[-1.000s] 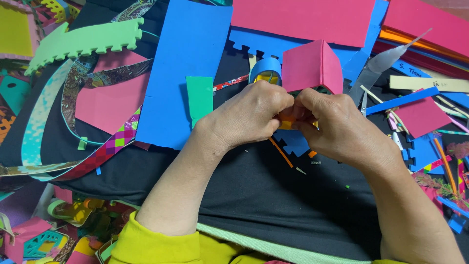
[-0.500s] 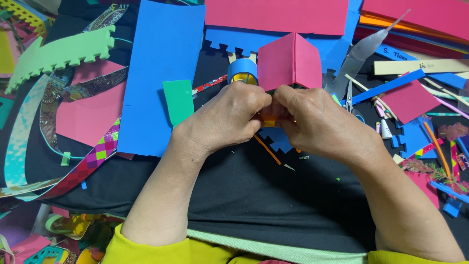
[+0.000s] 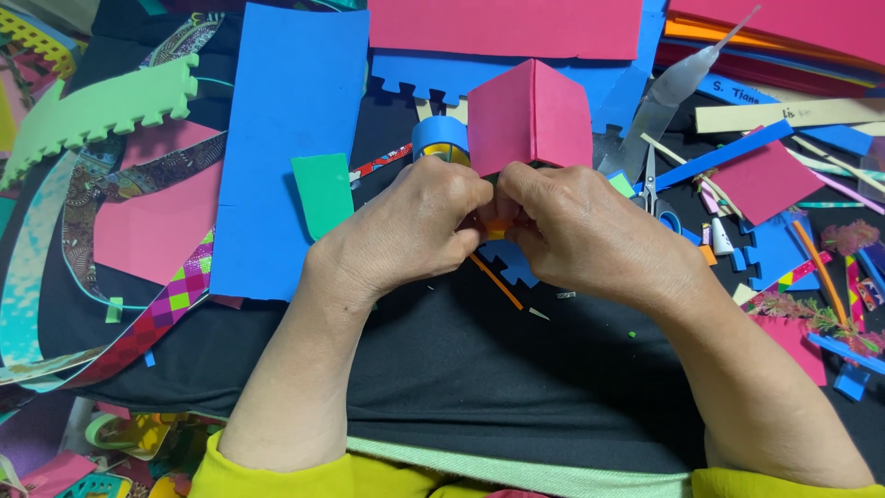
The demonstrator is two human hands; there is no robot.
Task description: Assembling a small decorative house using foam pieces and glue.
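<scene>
Both hands meet at mid-frame over a black cloth [image 3: 479, 369] that covers the surface. Left hand [image 3: 415, 235] and right hand [image 3: 590, 231] are pressed together fingertip to fingertip, pinching a small orange piece [image 3: 496, 231] between them; only a sliver of it shows, so its shape cannot be told. Both hands are closed on it, fingers curled.

Directly beyond the knuckles stands a folded pink foam piece [image 3: 528, 115], creased down the middle like a tent, its lower edge touching or just behind the fingers. A blue tape roll [image 3: 439, 136] sits just left of it. An orange stick [image 3: 498, 284] lies slanted on the cloth below the hands.

Left of the hands: a small green foam rectangle [image 3: 323, 192] lying on a large blue foam sheet [image 3: 286, 129]. Further left, a light green puzzle-edged foam mat [image 3: 101, 111] and a flat pink foam sheet [image 3: 152, 226].

Right of the hands: scissors [image 3: 653, 189], a clear glue bottle [image 3: 678, 88] lying with its nozzle pointing up-right, and a pink foam square [image 3: 765, 180] amid scattered strips. Yellow sleeves [image 3: 277, 475] show at the bottom edge.
</scene>
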